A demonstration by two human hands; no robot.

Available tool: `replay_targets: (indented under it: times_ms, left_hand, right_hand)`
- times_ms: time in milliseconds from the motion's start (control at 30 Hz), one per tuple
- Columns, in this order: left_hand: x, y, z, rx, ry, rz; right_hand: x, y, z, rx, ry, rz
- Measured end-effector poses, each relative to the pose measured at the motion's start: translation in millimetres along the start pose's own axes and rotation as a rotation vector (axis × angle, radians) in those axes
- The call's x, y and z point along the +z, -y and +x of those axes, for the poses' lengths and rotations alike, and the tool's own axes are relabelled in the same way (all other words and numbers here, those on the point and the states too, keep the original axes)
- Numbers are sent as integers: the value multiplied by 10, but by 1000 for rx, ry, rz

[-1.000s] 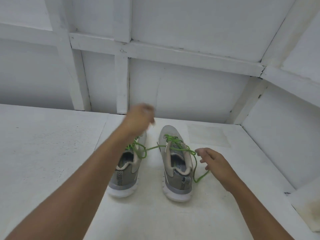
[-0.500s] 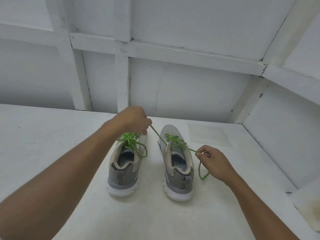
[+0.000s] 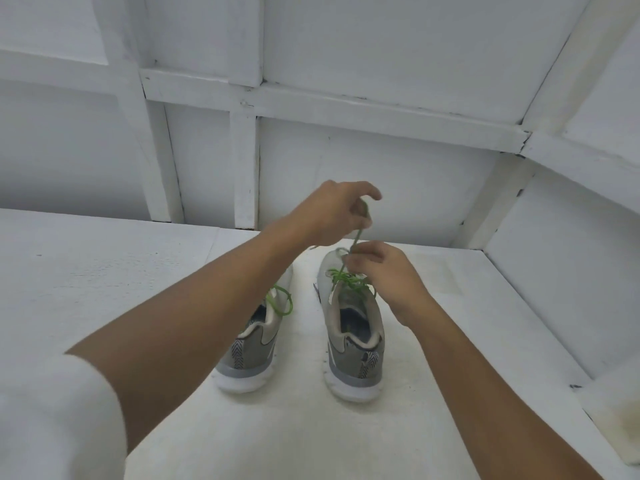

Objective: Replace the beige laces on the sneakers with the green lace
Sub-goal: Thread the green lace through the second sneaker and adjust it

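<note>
Green lace (image 3: pixel 356 238) in two pinches, fingers of left hand (image 3: pixel 334 213) high, of right hand (image 3: pixel 384 271) just below, over right sneaker (image 3: pixel 353 367)

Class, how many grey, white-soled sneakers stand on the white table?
2. Left grey sneaker, partly behind the forearm; right grey sneaker beside it, apart. No others visible.

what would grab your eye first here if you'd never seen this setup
The bright green lace stands out against the all-white surroundings, pulled up in a strand above the right sneaker. The left hand pinches it higher up and the right hand pinches it just over the toe end. The left sneaker beside it already carries green lacing too.
</note>
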State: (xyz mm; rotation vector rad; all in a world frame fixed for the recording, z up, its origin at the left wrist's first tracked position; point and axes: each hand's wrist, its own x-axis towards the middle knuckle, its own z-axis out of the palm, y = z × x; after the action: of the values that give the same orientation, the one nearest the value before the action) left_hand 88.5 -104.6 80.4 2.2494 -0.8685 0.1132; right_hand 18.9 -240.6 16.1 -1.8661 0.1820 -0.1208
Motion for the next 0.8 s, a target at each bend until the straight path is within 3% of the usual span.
replay_targets:
  times_ms: [100, 267, 433, 500, 667, 800]
  left_hand:
    - [114, -64, 69, -13, 60, -60]
    - [311, 216, -62, -188, 225, -83]
    - [349, 287, -226, -201, 117, -95]
    - [324, 254, -245, -145, 150, -11]
    - [325, 228, -270, -64, 263, 229]
    - [290, 225, -274, -59, 229, 232]
  right_hand:
    - [41, 20, -17, -23, -21, 23]
    - [-41, -66, -30, -18, -135, -52]
    - [-81, -58, -40, 45, -209, -5]
    - [-79, -44, -33, 83, -222, 11]
    - [-117, -29, 6, 13, -143, -157]
    - [-178, 22, -43, -19, 19, -263]
